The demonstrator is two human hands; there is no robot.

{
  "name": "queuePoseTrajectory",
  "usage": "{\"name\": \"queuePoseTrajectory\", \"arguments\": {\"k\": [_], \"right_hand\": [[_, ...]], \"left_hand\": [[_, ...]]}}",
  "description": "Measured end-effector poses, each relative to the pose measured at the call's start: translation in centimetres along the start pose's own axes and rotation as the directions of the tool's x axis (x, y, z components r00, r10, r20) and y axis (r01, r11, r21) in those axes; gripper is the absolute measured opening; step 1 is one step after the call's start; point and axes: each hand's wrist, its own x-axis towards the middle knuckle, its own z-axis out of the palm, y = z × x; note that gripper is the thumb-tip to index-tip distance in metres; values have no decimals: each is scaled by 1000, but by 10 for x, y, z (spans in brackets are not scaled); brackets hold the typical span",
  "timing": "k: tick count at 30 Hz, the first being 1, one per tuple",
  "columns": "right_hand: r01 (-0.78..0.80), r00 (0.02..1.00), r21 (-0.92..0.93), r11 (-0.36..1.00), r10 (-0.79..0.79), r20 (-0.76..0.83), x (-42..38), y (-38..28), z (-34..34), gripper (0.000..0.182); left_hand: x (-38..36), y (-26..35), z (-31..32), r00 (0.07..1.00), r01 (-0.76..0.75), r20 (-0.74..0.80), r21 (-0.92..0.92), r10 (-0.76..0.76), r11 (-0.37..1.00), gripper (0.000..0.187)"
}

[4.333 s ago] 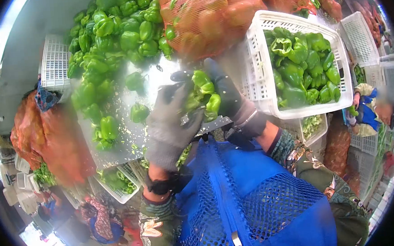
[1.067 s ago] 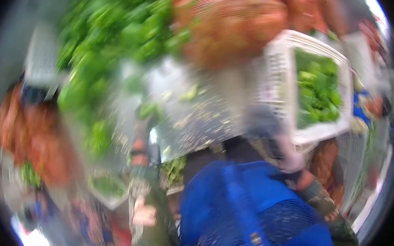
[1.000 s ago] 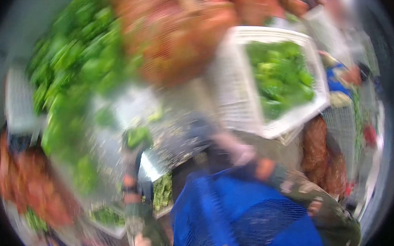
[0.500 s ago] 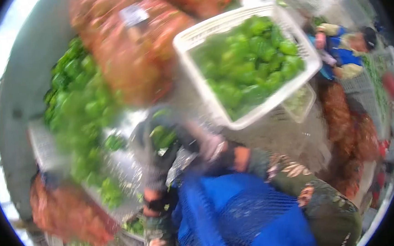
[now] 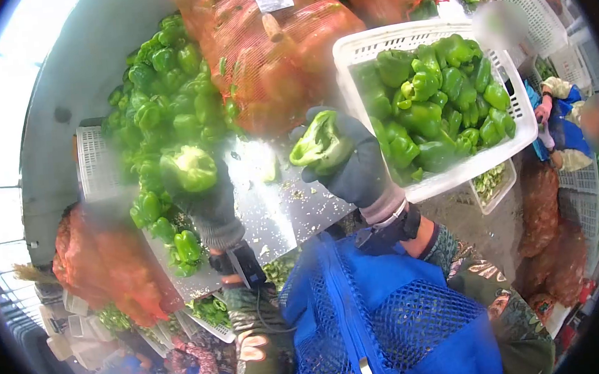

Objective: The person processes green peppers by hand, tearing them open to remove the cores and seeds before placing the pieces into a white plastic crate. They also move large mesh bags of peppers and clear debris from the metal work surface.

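My left hand [image 5: 210, 200], in a dark glove, holds a pale green pepper piece [image 5: 195, 168] beside the heap of green peppers [image 5: 152, 117]. A hollow half of a green pepper [image 5: 321, 144] sits in my right hand [image 5: 357, 162], gloved too, its cut side facing up. Between the hands lies the metal work surface [image 5: 266, 210], scattered with small seeds and scraps. Just right of my right hand stands a white crate [image 5: 445, 184] filled with green peppers.
Red mesh sacks [image 5: 276, 56] stand behind the surface, another [image 5: 104, 270] at lower left. A small tray [image 5: 498, 201] of green scraps is below the crate. A co-worker [image 5: 566, 123] in blue is at the right; other people are at lower left.
My hands were close together around a green pepper and have moved apart, the right one toward the crate. Each now holds a piece. The view has shifted and is sharper.
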Motion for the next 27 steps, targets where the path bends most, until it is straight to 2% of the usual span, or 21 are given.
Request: {"name": "queuePoseTrajectory", "arguments": {"k": [1, 2, 3, 4, 5, 6, 9, 10, 13, 14, 15, 16, 17, 19, 20, 22, 24, 25, 26, 27], "right_hand": [[-6, 999, -8, 1000, 5, -44, 2, 0, 4, 44], [-8, 999, -16, 1000, 7, -49, 2, 1, 8, 46], [-13, 998, -24, 1000, 12, -55, 2, 2, 12, 47], [-14, 999, -35, 999, 12, -52, 4, 3, 17, 49], [-50, 999, -13, 999, 50, 22, 2, 1, 20, 50], [-57, 998, -6, 998, 57, 30, 4, 2, 18, 49], [-64, 998, -4, 998, 64, 4, 5, 12, 13, 48], [-59, 998, -31, 998, 59, -3, 5, 15, 13, 48], [-27, 1000, -98, 995, 27, -4, 2, 22, 10, 49], [-9, 1000, -115, 993, 10, 13, 3, 23, 6, 49], [8, 1000, -130, 991, -4, 26, 1, 24, 3, 50], [27, 999, -158, 987, -23, 24, -1, 24, 1, 49], [45, 999, -189, 981, -41, 25, -2, 24, -1, 48], [99, 995, -252, 963, -88, 56, -5, 27, -6, 46], [132, 989, -365, 921, -96, 114, -10, 26, -1, 44], [203, 976, -540, 817, -127, 175, -12, 32, -14, 38], [186, 979, -603, 775, -97, 178, -21, 31, -19, 33], [67, 993, -507, 859, -10, 115, -36, 20, -6, 32], [75, 993, -542, 837, -14, 116, -33, 21, -10, 30], [83, 993, -575, 814, -18, 117, -31, 22, -14, 29]], "left_hand": [[-5, -2, -8, 985, -171, 71, 414, 155, 894, 46], [-11, 2, -15, 969, -246, 150, 649, 196, 720, 46], [-18, 7, -21, 949, -314, 249, 802, 193, 508, 46], [-27, 11, -25, 938, -347, 306, 857, 165, 381, 47], [-38, 10, -20, 935, -356, 332, 866, 129, 351, 48], [-53, 8, -11, 986, -101, 165, 647, -9, 756, 48], [-74, 1, -13, 963, 66, 173, 587, -206, 807, 59], [-79, -10, -3, 922, 209, 229, 388, -314, 897, 58], [-86, -15, -22, 907, 266, 181, 455, -381, 850, 48], [-86, -14, -24, 902, 237, 179, 554, -392, 798, 45], [-80, -10, -16, 900, 141, 187, 729, -393, 670, 41], [-74, -8, -8, 892, -20, 220, 892, -396, 451, 39], [-70, -9, 5, 873, -208, 267, 961, -408, 184, 37], [-79, -24, 53, 866, -185, 190, 981, -463, 57, 47], [-75, -31, 55, 845, -150, 121, 989, -521, -14, 54], [-69, -49, 36, 881, -283, 229, 956, -413, -74, 47], [-69, -53, 48, 863, -42, 81, 995, -499, 90, 42], [-56, -59, 20, 806, -173, 212, 977, -553, 122, 37], [-67, -61, 33, 823, -6, 141, 971, -550, 241, 33], [-55, -62, 19, 773, -66, 223, 960, -594, 273, 30]]}}
